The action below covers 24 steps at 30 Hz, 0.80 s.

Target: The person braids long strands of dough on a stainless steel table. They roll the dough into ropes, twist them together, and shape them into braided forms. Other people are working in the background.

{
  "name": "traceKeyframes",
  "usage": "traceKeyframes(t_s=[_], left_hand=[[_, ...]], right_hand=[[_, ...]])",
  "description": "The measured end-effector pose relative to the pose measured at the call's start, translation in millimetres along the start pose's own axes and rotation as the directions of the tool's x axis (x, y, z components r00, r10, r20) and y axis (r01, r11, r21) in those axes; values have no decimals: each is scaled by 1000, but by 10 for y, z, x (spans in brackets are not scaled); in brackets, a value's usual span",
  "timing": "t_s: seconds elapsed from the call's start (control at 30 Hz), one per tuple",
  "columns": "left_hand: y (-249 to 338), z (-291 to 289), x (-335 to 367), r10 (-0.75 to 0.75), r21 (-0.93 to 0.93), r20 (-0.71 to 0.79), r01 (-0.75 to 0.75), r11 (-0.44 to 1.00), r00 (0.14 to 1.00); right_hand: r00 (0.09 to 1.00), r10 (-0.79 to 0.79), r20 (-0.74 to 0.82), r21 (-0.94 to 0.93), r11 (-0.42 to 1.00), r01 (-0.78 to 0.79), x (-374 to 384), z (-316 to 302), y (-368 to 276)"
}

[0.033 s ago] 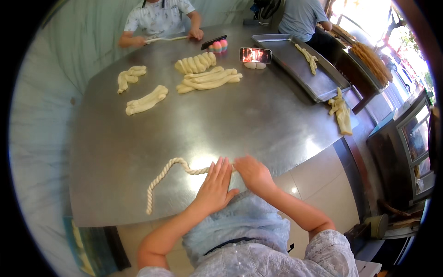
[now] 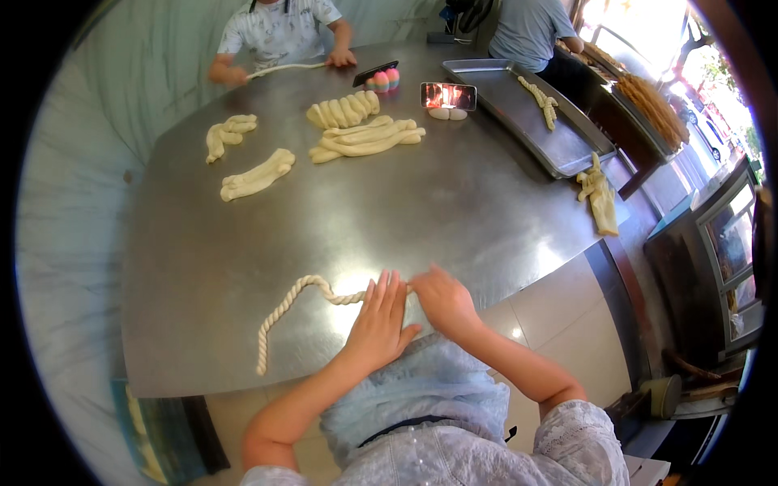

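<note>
A twisted dough rope (image 2: pixel 279 312) lies near the front edge of the steel table, bending down to a loose end at the left. My left hand (image 2: pixel 378 317) rests flat across the rope, fingers stretched out and side by side. Just to its right, my right hand (image 2: pixel 446 304) has its fingers curled down over the rope's other end, which they mostly hide; its fingertips are slightly blurred. A short bit of dough (image 2: pixel 409 289) shows between the two hands.
Thick dough strips (image 2: pixel 369 139) and coiled dough (image 2: pixel 344 110) lie mid-table, with more dough (image 2: pixel 258 176) at left. A metal tray (image 2: pixel 527 121) holds a twisted piece. Two phones stand propped up; yellowish gloves (image 2: pixel 600 198) lie at right. Across the table, a person holds a dough strand (image 2: pixel 284 70).
Both my hands have shifted very slightly away from me on the rope. Across the table, the person's hand at picture left has moved a little further left with the dough strand.
</note>
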<state>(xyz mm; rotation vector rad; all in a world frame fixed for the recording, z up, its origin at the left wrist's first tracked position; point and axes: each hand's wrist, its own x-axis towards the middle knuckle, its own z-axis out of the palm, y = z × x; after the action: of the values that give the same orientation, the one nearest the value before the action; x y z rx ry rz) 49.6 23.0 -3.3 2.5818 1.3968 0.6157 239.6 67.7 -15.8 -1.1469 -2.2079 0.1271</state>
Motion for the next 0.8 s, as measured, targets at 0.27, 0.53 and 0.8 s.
traceKeyframes(t_s=[0.27,0.53,0.8], left_hand=[[-469,-52,650,-17,210,-18,21,978,1000],[-4,36,100,-46,136,67,37,990,997],[-500,-23,630,2,170,8,-3,985,1000]], right_hand=[[996,-76,-54,-60,996,73,505,192,109],[999,-18,-29,-64,998,16,51,41,-24],[983,-141,-122,-100,987,129,454,163,78]])
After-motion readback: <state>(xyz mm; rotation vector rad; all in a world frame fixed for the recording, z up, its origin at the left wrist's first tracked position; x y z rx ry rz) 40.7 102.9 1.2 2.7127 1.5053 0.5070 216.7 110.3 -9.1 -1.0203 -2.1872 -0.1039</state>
